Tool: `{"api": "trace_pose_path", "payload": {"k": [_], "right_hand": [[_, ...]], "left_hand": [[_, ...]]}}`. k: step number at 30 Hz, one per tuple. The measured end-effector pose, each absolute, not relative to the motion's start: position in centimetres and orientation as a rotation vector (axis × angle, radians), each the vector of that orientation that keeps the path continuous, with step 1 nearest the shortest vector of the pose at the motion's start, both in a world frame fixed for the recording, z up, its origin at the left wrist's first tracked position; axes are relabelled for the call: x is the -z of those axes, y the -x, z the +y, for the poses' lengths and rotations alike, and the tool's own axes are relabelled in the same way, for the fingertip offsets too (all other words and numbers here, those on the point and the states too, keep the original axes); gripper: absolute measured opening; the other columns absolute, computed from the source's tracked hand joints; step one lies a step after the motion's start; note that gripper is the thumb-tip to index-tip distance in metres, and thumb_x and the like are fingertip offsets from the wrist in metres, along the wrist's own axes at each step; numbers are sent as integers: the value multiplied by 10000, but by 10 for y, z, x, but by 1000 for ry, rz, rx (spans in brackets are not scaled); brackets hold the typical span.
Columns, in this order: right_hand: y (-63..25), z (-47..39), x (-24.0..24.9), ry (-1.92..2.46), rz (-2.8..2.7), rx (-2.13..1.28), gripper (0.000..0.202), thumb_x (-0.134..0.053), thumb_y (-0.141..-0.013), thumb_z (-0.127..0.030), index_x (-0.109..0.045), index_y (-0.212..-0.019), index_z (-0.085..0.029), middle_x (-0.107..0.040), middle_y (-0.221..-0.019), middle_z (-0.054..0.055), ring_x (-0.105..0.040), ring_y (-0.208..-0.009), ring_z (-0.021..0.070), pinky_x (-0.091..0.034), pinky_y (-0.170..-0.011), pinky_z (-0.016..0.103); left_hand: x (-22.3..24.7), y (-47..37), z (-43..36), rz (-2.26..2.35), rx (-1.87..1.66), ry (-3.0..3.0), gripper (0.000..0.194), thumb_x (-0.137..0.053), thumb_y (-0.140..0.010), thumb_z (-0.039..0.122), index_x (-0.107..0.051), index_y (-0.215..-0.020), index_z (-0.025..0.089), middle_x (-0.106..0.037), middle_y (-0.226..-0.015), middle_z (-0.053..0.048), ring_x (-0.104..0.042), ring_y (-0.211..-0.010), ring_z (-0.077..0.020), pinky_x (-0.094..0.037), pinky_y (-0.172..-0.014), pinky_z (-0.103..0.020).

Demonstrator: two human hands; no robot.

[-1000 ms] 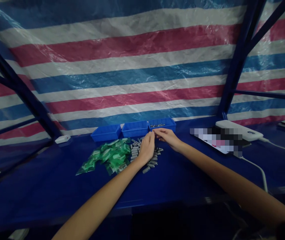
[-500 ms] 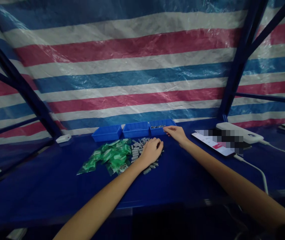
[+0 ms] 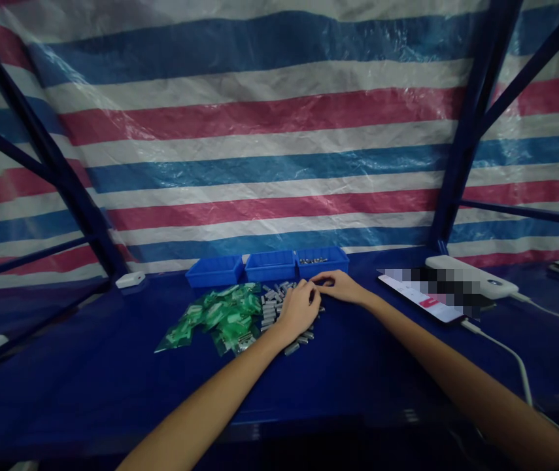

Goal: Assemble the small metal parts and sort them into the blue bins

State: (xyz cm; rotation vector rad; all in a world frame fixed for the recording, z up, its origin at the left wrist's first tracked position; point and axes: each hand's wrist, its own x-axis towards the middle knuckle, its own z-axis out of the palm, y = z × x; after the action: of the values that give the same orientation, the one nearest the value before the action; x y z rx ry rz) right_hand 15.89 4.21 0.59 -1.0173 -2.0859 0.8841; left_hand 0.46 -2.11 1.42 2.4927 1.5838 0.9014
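"Left hand (image 3: 300, 307): gripping anything?"

"Can't tell; its fingers curl over the heaped small silver metal cylinders (image 3: 270, 307) on the dark-blue table (image 3: 357, 366)."

"And the right hand (image 3: 340, 286)?"

"Fingertips beside the left's, grip unclear, near the blue rectangular plastic bin (image 3: 322, 269) of small metal pieces (image 3: 313, 261)."

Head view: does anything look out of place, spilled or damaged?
Only the phone on the right looks odd: blocky pixels cover part of it. Small metal pieces lie loosely heaped by the left hand; no damage shows.
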Motion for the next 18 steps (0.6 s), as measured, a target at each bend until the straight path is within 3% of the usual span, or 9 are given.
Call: {"api": "trace_pose_path", "payload": {"k": [4, 8, 12, 18], "right_hand": [[-165, 39, -12, 1034, -2233, -966, 581, -692, -655, -389, -577, -1180, -167, -610, -1153, 107, -604, -914, 205, -487, -828, 354], [-169, 35, -18, 990, -2370, -1067, 733, -756, -554, -420, -548, -1219, -192, -585, -1179, 93, -556, -990, 216, -469, -845, 341], [-168, 32, -19, 987, -2424, -1032, 665, -754, -546, -441, -605, -1142, -185, -633, -1054, 69, -552, -941, 194, -454, -837, 327], [-167, 36, -15, 923, -2441, -919, 464, -718, -608, -396, -673, -1004, -157, -670, -916, 69, -582, -825, 178, -460, -760, 304]], "left_hand": [[-17, 1, -18, 1810, -1083, -2289, 252, -282, -907, 230, -533, -898, 206, -563, -947, -29, -526, -916, -167, -352, -821, -339], [-13, 6, -15, 1942, -904, -2390, 189, -376, -866, 233, -541, -955, 211, -554, -1005, -45, -473, -979, -207, -333, -835, -361], [-7, 7, -15, 1890, -642, -2589, 210, -372, -864, 241, -555, -958, 197, -545, -1027, -63, -447, -983, -219, -332, -845, -376], [-4, 4, -14, 1875, -591, -2616, 226, -351, -875, 251, -566, -927, 203, -563, -984, -57, -449, -980, -217, -340, -851, -374]]}}
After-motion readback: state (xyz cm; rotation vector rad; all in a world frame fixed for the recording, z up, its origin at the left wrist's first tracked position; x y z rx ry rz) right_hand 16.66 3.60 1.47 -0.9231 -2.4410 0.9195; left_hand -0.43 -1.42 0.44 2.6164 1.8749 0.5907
